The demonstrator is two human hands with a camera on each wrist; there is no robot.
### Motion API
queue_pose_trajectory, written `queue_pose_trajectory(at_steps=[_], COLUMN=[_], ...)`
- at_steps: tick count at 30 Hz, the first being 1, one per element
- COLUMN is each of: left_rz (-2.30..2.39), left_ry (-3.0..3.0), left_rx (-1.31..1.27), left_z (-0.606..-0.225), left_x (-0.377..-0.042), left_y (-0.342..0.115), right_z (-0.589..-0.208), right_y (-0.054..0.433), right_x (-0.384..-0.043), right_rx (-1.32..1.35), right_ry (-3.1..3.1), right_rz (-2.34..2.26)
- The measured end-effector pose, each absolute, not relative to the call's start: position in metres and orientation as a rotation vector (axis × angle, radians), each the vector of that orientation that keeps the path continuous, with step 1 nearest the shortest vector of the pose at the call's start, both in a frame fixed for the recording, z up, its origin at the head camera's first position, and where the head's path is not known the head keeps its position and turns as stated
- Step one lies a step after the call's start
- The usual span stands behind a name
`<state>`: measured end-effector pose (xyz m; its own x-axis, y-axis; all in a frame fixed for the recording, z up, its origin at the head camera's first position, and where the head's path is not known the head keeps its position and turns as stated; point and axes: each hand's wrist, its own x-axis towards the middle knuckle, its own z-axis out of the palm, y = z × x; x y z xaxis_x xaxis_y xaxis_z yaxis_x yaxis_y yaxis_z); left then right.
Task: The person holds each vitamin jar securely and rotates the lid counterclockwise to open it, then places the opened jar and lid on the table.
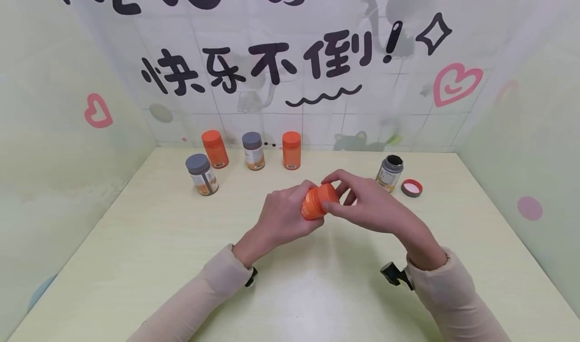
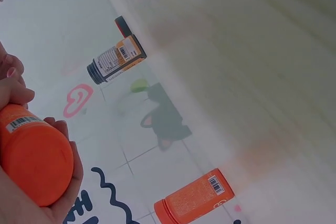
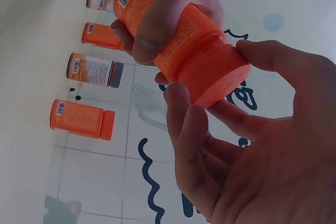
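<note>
My left hand grips an orange bottle around its body, above the middle of the table. The bottle is tilted, its orange cap pointing right. Thumb and fingers of my right hand are curled round that cap. In the right wrist view the cap sits at the bottle's neck; whether it is loose I cannot tell. The left wrist view shows the bottle's round orange base within the left hand.
An uncapped grey bottle stands at the right, beside an upturned lid with a white inside. Along the back left stand two capped orange bottles and two grey-capped bottles. A printed sheet hangs behind the table.
</note>
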<state>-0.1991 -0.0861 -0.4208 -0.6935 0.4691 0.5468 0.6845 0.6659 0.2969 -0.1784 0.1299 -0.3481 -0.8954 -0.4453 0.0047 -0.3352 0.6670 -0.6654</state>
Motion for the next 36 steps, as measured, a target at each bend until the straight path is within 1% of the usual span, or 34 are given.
queue_pose_trajectory(at_steps=[6,12,15,21,26,28,36], left_rz=[-0.682,-0.69,-0.691,-0.689,-0.684,-0.684,-0.682], left_ry=[-2.452,-2.448,-2.449,-2.461,-2.476,-2.471,-2.452], left_rx=[-0.899,-0.897,-0.9,-0.907,-0.907,-0.908,-0.907], left_z=[-0.422,-0.4219,-0.4222,-0.42,-0.4198,-0.4199,-0.4212], left_x=[-0.2007,-0.1993,-0.1993,-0.1991,-0.1988,-0.1988,-0.1983], left_y=[-0.0862,-0.0859,-0.0855,-0.0846,-0.0848,-0.0849,-0.0847], right_z=[-0.347,-0.3485,-0.3497,-0.3496,-0.3491,-0.3489,-0.3504], right_y=[0.1311,0.1284,0.1292,0.1329,0.1364,0.1369,0.1298], right_x=[-0.1796,-0.18,-0.1806,-0.1809,-0.1795,-0.1795,-0.181], right_rx=[-0.7,-0.572,-0.555,-0.62,-0.758,-0.774,-0.537], right_ry=[2.709,2.691,2.666,2.673,2.685,2.688,2.687], right_rz=[-1.043,-1.074,-1.104,-1.079,-1.065,-1.067,-1.082])
